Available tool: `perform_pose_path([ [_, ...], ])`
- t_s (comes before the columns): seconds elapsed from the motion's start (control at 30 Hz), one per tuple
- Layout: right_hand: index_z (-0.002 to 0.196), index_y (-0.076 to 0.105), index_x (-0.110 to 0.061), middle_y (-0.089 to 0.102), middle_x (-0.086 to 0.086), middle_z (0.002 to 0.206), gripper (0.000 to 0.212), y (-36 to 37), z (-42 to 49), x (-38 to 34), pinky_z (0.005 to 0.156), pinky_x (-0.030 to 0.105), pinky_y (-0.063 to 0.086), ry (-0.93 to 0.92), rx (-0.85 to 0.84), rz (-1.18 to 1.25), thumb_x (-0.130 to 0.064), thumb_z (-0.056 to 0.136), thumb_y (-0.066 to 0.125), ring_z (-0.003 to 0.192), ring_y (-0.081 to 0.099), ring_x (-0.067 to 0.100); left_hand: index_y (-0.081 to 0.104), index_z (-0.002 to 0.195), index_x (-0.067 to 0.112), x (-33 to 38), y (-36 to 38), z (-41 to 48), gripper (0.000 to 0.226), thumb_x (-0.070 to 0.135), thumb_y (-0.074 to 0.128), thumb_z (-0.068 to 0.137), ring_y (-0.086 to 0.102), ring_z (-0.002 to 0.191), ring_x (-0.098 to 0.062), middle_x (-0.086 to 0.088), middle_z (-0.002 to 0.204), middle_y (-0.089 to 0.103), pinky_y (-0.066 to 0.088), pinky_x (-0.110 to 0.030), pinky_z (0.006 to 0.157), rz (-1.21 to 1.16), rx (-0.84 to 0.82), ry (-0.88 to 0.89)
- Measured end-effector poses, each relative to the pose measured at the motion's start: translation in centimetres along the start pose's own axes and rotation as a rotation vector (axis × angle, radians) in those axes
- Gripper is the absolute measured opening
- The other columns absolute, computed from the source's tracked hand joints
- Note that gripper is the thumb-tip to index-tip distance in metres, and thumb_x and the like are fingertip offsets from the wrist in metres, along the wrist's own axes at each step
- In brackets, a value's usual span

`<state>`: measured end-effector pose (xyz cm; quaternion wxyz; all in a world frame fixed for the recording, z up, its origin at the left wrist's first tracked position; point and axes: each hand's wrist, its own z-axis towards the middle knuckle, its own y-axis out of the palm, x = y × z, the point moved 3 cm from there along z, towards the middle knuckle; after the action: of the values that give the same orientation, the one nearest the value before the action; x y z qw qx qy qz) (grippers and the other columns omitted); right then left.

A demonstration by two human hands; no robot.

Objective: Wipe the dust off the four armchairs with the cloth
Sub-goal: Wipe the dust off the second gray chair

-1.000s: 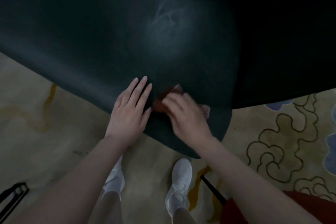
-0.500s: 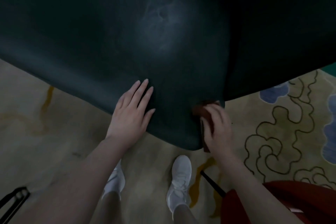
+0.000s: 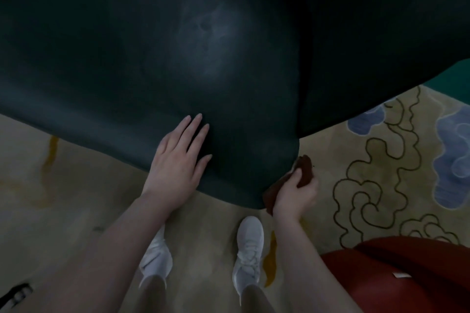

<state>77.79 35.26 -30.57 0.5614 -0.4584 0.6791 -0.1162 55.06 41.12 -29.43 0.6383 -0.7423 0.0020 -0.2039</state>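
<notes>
A dark green leather armchair fills the upper part of the head view, its rounded front edge just ahead of my feet. My left hand lies flat on that edge, fingers spread, holding nothing. My right hand grips a brown cloth at the chair's right front corner, pressed against the side of the seat. Part of the cloth hangs below my palm. A red armchair shows at the lower right.
Beige carpet with dark swirls and blue cloud shapes lies to the right. My white shoes stand close under the green chair's edge. A black object sits at the lower left corner.
My right hand has carried the cloth from the top of the seat edge rightward and down around the chair's right corner. My left hand has stayed flat on the chair.
</notes>
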Motion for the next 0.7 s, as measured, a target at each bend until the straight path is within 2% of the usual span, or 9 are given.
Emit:
perform_pose_path([
  [0.07,0.124,0.055,-0.006,0.059,0.012,0.120,0.030,0.5,-0.4,-1.0,0.086,0.029,0.037,0.054,0.029,-0.006,-0.025,0.101,0.051,0.111,0.056,0.029,0.041,0.147,0.010,-0.5,-0.3,0.3,0.059,0.041,0.034,0.098,0.026,0.147,-0.024,-0.008,0.158,0.032,0.031,-0.041,0.111,-0.003,-0.012,0.001],
  [0.17,0.130,0.052,-0.010,0.051,0.002,0.116,0.033,1.3,-1.7,-3.4,0.082,0.019,0.028,-0.122,-0.038,-0.089,-0.027,0.101,0.051,0.102,0.046,0.012,0.041,0.147,0.010,-1.3,-0.7,0.9,0.060,0.042,0.034,0.098,0.026,0.147,-0.024,-0.008,0.158,0.032,0.035,-0.044,0.111,-0.011,-0.035,0.013],
  [0.23,0.139,0.046,-0.017,0.048,-0.001,0.124,0.039,2.2,-2.6,-4.5,0.087,0.022,0.033,-0.193,-0.114,-0.096,-0.027,0.101,0.051,0.105,0.042,0.007,0.042,0.147,0.010,-1.7,-1.2,1.6,0.060,0.042,0.034,0.098,0.027,0.147,-0.024,-0.008,0.158,0.033,0.034,-0.042,0.110,-0.016,-0.041,0.031],
  [0.3,0.138,0.041,-0.024,0.051,0.001,0.130,0.042,2.9,-3.2,-5.0,0.096,0.037,0.044,-0.178,-0.102,-0.059,-0.027,0.098,0.053,0.113,0.050,0.016,0.043,0.147,0.009,-2.1,-1.8,2.4,0.060,0.042,0.034,0.098,0.028,0.147,-0.024,-0.007,0.158,0.033,0.033,-0.041,0.110,-0.019,-0.041,0.054],
  [0.37,0.130,0.044,-0.024,0.057,0.006,0.125,0.037,3.3,-3.5,-5.6,0.095,0.047,0.049,-0.113,-0.016,-0.012,-0.026,0.096,0.058,0.110,0.056,0.025,0.044,0.146,0.009,-2.7,-2.5,3.5,0.059,0.042,0.034,0.098,0.030,0.146,-0.025,-0.008,0.157,0.035,0.031,-0.040,0.109,-0.026,-0.031,0.082],
  [0.47,0.122,0.054,-0.016,0.061,0.009,0.119,0.032,3.9,-3.0,-7.0,0.097,0.040,0.048,0.009,0.115,0.066,-0.023,0.093,0.064,0.111,0.058,0.026,0.046,0.144,0.008,-4.0,-3.9,5.2,0.058,0.041,0.036,0.097,0.032,0.144,-0.026,-0.009,0.156,0.037,0.030,-0.040,0.108,-0.025,-0.029,0.132],
  [0.57,0.125,0.056,-0.010,0.058,0.012,0.122,0.036,5.0,-2.5,-9.2,0.097,0.036,0.044,0.140,0.190,0.115,-0.026,0.094,0.064,0.115,0.056,0.027,0.046,0.144,0.008,-5.7,-5.1,7.1,0.059,0.041,0.035,0.097,0.032,0.144,-0.026,-0.009,0.156,0.037,0.029,-0.039,0.108,-0.006,-0.045,0.174],
  [0.7,0.135,0.053,-0.009,0.054,0.017,0.130,0.045,6.9,-2.3,-12.2,0.098,0.035,0.043,0.101,0.219,0.058,-0.029,0.096,0.062,0.120,0.053,0.030,0.046,0.145,0.008,-7.7,-6.3,9.5,0.060,0.043,0.031,0.098,0.031,0.145,-0.025,-0.009,0.157,0.036,0.034,-0.042,0.108,0.026,-0.074,0.209],
])
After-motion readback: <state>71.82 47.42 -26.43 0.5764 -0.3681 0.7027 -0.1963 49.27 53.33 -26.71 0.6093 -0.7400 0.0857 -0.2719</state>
